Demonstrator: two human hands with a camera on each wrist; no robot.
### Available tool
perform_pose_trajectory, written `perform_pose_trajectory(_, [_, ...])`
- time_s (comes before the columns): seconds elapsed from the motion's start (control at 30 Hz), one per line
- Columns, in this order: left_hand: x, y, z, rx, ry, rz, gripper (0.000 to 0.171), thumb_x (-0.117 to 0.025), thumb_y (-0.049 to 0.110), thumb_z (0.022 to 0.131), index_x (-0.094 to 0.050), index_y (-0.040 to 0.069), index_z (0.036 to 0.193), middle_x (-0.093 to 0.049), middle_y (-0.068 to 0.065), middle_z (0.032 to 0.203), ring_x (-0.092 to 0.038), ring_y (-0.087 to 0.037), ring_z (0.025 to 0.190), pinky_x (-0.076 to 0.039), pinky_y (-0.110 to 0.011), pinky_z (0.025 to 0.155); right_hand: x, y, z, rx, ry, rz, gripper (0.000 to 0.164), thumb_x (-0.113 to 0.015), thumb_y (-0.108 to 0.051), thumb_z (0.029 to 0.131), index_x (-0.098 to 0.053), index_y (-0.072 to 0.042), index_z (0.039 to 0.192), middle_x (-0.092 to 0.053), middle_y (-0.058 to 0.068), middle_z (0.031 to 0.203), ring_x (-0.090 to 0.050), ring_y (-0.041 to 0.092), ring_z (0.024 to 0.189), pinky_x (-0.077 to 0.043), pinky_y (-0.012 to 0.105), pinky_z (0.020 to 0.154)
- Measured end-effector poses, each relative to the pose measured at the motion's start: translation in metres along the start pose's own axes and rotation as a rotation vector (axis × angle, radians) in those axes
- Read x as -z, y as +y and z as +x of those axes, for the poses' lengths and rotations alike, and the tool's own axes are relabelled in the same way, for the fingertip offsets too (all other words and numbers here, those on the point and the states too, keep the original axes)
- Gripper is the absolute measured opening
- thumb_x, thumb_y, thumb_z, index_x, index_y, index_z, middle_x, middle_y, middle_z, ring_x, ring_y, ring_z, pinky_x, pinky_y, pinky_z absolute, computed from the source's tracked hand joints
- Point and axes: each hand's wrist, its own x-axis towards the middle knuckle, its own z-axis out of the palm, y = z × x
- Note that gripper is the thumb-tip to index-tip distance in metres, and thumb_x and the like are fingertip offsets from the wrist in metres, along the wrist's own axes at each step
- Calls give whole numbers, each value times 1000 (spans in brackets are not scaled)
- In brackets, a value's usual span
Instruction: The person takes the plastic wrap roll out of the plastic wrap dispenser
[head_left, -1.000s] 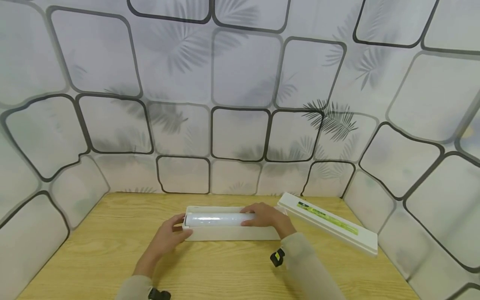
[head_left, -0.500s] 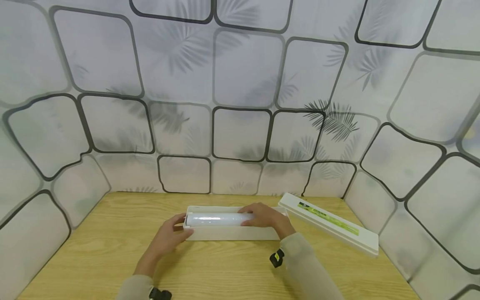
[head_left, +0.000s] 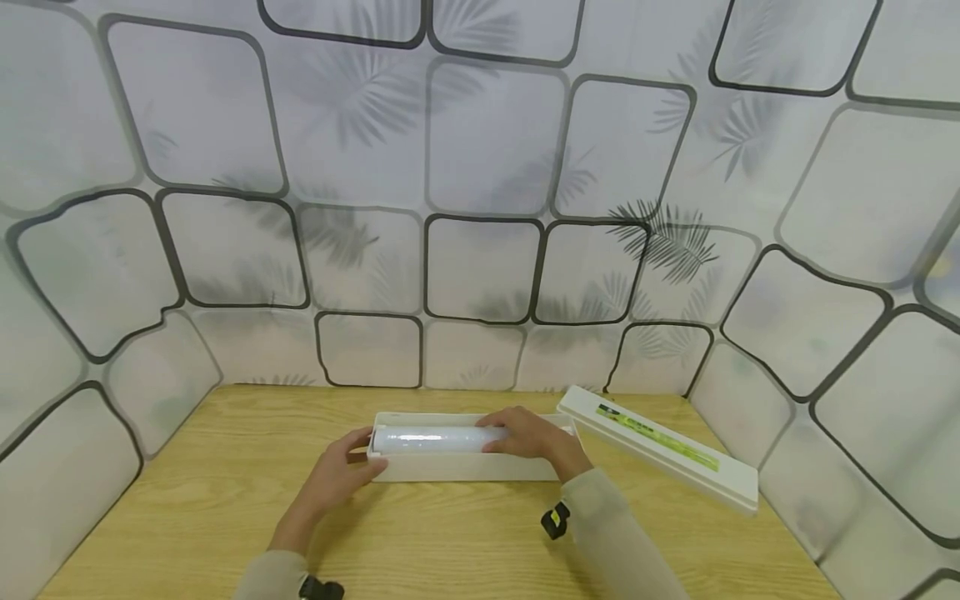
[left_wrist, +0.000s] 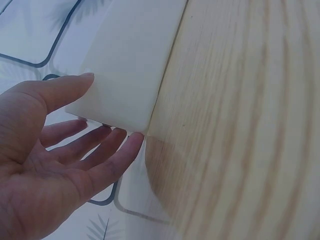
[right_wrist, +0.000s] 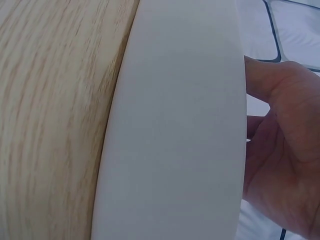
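A long white box lies on the wooden table with its top off. Inside it rests a shiny roll of cling film. My left hand holds the box's left end, thumb on the front wall and fingers round the end, as the left wrist view also shows. Reaching into the box from above, my right hand grips the roll toward its right part. In the right wrist view the box's front wall hides the fingertips of the right hand.
A long white lid with a green and yellow label lies slantwise on the table to the right of the box. Patterned cloth walls enclose the table at the back and sides.
Both hands keep their places on the box and the roll. Since one second ago the right hand has shifted very slightly left along the roll.
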Motion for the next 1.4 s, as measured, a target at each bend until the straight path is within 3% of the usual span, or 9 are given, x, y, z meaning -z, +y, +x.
perform_pose_trajectory(0.13, [0, -1, 0, -9, -2, -7, 63, -73, 10, 95, -45, -9, 149, -50, -37, 147, -61, -52, 124, -65, -41, 85, 0, 0, 1, -31, -4, 23, 45, -69, -27, 99, -66, -1, 136, -70, 17, 134, -68, 34, 120, -54, 49, 104])
perform_pose_trajectory(0.3, [0, -2, 0, -10, -2, -17, 63, -73, 9, 95, -45, -9, 149, -50, -37, 147, -61, -52, 124, -65, -42, 85, -1, 3, 3, 0, 15, -24, 45, -71, -25, 98, -66, 0, 135, -71, 17, 131, -70, 31, 114, -56, 45, 101])
perform_pose_trajectory(0.5, [0, -3, 0, -19, -1, 4, 63, -72, 9, 96, -43, -11, 149, -49, -39, 147, -61, -53, 123, -65, -45, 86, 2, 3, 3, 28, 32, -64, 45, -71, -25, 98, -66, 0, 135, -70, 18, 133, -68, 35, 120, -55, 48, 105])
perform_pose_trajectory(1.07, [0, 0, -1, 17, 1, 10, 68, -72, 13, 96, -40, -9, 152, -49, -36, 148, -59, -51, 127, -64, -42, 87, 26, -7, -1, -44, 42, -15, 48, -69, -29, 100, -63, -6, 141, -67, 13, 140, -67, 29, 121, -55, 48, 105])
perform_pose_trajectory(1.4, [0, 2, -1, 2, -8, -1, 64, -71, 12, 97, -42, -9, 150, -50, -37, 147, -60, -52, 126, -65, -43, 85, 39, -8, -9, -48, 75, -10, 46, -68, -27, 100, -63, -5, 141, -66, 14, 141, -64, 34, 129, -53, 52, 109])
